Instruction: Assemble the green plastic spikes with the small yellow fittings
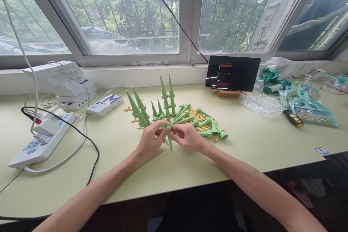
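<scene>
A green plastic watering spike [170, 144], its tip pointing down toward me, is held between my two hands in the middle of the table. The fingertips of my left hand [152, 139] pinch it from the left. From the right, the closed fingers of my right hand [189, 137] meet at its collar, where a small part may be hidden. Behind my hands stand several stacked green spikes [165, 96], tips up. More stacked spikes [138, 110] with yellow nozzles [127, 109] stand to the left. Loose green spikes [186, 117] and small yellow nozzles [201, 117] lie piled at the right.
A power strip [40, 141] with cables and several white boxes [70, 85] occupy the left side. A tablet [244, 74] with a phone [226, 76] leans at the back. At the right are a screwdriver [293, 118] and bagged green items [312, 105].
</scene>
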`<state>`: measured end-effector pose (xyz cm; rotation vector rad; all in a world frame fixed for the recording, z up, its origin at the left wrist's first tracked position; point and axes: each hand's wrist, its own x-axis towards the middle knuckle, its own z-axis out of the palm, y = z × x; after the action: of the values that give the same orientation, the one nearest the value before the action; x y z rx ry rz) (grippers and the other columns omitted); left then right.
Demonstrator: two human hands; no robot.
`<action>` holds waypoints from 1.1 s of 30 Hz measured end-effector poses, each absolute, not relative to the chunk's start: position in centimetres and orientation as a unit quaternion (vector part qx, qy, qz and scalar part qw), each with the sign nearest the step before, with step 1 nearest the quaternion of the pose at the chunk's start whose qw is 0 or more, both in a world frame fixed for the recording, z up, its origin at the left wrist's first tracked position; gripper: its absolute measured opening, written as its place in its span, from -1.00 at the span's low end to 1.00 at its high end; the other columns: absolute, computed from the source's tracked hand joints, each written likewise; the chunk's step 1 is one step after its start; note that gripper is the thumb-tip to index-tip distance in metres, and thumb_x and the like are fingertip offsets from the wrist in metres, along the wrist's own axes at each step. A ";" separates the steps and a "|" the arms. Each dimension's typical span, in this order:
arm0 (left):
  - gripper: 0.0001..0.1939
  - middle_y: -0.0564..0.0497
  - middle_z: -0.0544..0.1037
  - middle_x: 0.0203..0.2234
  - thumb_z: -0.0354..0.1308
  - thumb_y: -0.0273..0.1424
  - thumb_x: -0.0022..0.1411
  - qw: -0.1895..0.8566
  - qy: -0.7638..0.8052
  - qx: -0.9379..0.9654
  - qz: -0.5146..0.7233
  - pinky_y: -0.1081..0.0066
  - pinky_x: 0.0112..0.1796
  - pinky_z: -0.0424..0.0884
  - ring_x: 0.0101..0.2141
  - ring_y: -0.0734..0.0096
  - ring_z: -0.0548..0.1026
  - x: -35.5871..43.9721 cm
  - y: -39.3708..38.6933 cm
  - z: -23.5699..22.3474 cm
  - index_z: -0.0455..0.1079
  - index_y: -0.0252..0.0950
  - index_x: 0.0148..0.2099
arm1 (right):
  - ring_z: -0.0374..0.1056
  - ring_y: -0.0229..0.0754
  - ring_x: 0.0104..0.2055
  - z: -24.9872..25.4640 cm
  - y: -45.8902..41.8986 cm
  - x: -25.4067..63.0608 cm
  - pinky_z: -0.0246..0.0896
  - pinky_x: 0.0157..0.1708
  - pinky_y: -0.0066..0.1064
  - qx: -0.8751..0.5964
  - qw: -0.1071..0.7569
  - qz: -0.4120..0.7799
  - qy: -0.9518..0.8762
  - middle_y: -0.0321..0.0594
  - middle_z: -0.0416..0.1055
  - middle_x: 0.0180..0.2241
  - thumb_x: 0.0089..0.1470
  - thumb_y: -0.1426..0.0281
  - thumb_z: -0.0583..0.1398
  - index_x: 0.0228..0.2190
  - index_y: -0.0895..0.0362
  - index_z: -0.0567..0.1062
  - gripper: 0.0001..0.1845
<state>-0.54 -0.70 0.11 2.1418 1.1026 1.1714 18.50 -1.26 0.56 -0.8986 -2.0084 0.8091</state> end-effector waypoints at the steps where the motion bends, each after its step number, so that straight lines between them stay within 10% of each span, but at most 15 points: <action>1: -0.81 0.07 0.46 -0.45 0.11 -0.26 0.34 0.230 0.394 0.783 0.422 0.50 -0.58 0.39 -0.63 0.56 0.42 -0.6 -0.7 0.1 0.37 -0.26 -0.11 | 0.18 -0.31 -0.53 0.6 -1.3 18.5 0.10 -0.48 -0.46 -0.348 0.380 0.308 -0.799 -0.32 0.37 -0.54 0.18 0.32 0.20 -0.45 0.14 0.45 -0.80; 15: -0.83 0.05 0.43 -0.35 0.13 -0.25 0.32 0.192 0.401 0.799 0.404 0.51 -0.54 0.34 -0.59 0.60 0.34 -0.4 -0.6 -0.1 0.33 -0.26 -0.17 | 0.25 -0.25 -0.46 2.0 2.1 23.7 0.14 -0.37 -0.43 -0.472 0.415 0.101 -0.771 -0.23 0.42 -0.47 0.23 0.40 0.08 -0.40 0.16 0.51 -0.76; 33: -0.83 0.06 0.41 -0.37 0.12 -0.26 0.32 0.193 0.404 0.805 0.389 0.51 -0.56 0.27 -0.60 0.61 0.26 -0.3 -0.7 0.0 0.34 -0.26 -0.22 | 0.38 -0.18 -0.29 1.2 4.6 27.5 0.20 -0.23 -0.42 -0.638 0.247 0.065 -0.726 -0.08 0.52 -0.28 0.14 0.51 0.15 -0.35 0.18 0.64 -0.76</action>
<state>-0.34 -0.65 0.01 2.2594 1.1333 1.0900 27.50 4.61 1.25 -1.7406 -1.9790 0.1768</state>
